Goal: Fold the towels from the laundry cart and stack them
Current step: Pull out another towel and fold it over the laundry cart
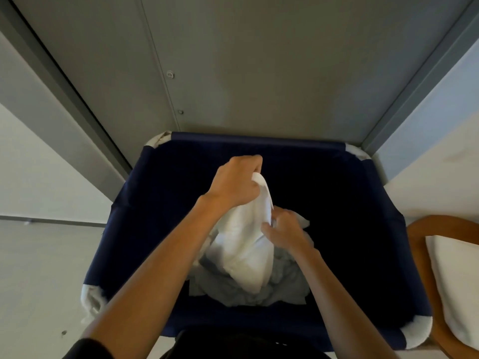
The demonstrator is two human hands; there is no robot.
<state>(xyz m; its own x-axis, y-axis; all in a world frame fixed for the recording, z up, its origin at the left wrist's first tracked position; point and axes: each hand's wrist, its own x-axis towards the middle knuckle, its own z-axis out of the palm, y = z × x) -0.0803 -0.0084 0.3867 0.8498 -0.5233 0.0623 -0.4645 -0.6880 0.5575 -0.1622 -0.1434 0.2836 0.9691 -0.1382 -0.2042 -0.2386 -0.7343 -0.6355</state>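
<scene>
Left hand: our left hand (234,183) is curled tight round the top corner of a white towel (243,255), held up over the far middle of the cart.
Right hand: our right hand (283,230) sits lower and nearer, fingers pinching a fold of the same towel on its right side.
Towel in hand: it hangs bunched between the two grips, its lower end resting on the heap below, not yet free of it.
Remaining towels: a crumpled greyish-white pile (280,288) lies in the bottom of the cart, near the middle; we cannot count the pieces.
Laundry cart: the navy laundry cart (256,141) stands straight ahead of us, its cloth walls deep and dark, pale corners showing at the rim.
Step, as we judge it: pulling one towel out to fold; no finished stack is clearly in view, so the task looks early.
Risk, snagging: the tail may be tangled in the pile, and a quick lift could drag a second piece up and over the rim.
Risk, grip: both holds are on bunched cloth, not on clean corners, so the towel may open unevenly and need regripping.
Edges: a grey panel (233,73) stands close behind the far rim, leaving little room to swing outward there.
Open room: pale floor (39,268) to the left; to the right a wooden chair (420,229) carries a white pad (456,278), cushion or folded towel we cannot tell.
</scene>
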